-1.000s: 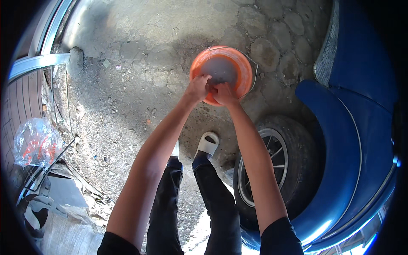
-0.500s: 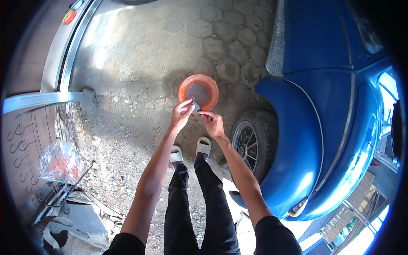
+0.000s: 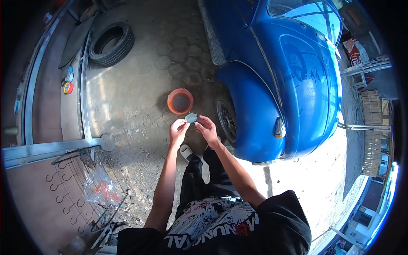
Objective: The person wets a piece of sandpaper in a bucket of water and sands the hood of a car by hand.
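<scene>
Between my two hands, in front of my body, is a small grey-green sheet [image 3: 191,118], flat with an uneven edge; it looks like a scrap of sandpaper, but its kind is too small to be sure of. My left hand [image 3: 178,128] pinches its left edge between thumb and fingers. At its right edge, the fingers of my right hand [image 3: 206,127] grip it. Just beyond my hands, an orange-red bucket [image 3: 191,97] stands on the ground with murky liquid inside. My hands do not touch the bucket.
A blue car [image 3: 255,114] with a rounded fender stands close on my right, its wheel [image 3: 226,118] near my right forearm. A loose tyre [image 3: 111,44] lies far left. Nearer on the left are a wire rack with hooks [image 3: 63,187] and a clear plastic bag [image 3: 102,187].
My view has turned right and lifted, so more of the car and the loose tyre show. My hands have moved away from over the bucket, and the sheet now shows more fully between them.
</scene>
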Demonstrator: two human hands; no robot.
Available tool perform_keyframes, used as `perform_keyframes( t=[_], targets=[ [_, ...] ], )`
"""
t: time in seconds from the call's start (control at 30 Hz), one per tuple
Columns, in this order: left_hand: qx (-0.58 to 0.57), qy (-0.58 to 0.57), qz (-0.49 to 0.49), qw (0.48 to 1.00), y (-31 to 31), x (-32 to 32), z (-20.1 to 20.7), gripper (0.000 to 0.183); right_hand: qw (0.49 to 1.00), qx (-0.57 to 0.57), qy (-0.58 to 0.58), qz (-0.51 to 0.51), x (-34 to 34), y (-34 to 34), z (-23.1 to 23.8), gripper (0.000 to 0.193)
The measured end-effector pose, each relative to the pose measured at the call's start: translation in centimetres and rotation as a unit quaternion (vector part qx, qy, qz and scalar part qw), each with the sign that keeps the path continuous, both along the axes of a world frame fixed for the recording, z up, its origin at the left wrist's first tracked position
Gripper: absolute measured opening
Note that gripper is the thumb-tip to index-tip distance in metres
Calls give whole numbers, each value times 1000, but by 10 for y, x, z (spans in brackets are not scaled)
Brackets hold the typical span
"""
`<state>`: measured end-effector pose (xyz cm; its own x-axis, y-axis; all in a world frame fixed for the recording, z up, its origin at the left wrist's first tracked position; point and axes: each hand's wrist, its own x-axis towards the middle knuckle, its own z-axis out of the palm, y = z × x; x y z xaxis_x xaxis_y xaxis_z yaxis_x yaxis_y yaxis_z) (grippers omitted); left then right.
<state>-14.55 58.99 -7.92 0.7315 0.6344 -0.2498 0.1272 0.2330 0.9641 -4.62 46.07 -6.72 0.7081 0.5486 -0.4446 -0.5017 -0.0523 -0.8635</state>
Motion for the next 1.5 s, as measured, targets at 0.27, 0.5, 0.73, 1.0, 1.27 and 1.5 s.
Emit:
perform_keyframes(
  t=[0.27,0.5,0.73,1.0,1.27,1.5],
  targets=[
    [-65,-6,-65,996,-58,-6,24,32,972,74,158,-157,-23,-60,30,45],
    [-142,16,-82,986,-118,11,61,48,984,67,81,-143,-2,-127,30,15],
    [-71,47,-80,993,-194,23,56,47,989,91,26,-116,8,-210,41,21],
    [-49,32,-123,991,-319,39,57,47,992,49,-117,-22,37,-364,34,30],
    [-33,24,-121,992,-434,69,58,44,970,-57,-219,-94,73,-471,43,15],
    [11,25,-142,990,-454,78,33,41,765,-262,-552,-201,128,-550,50,11]
  ],
)
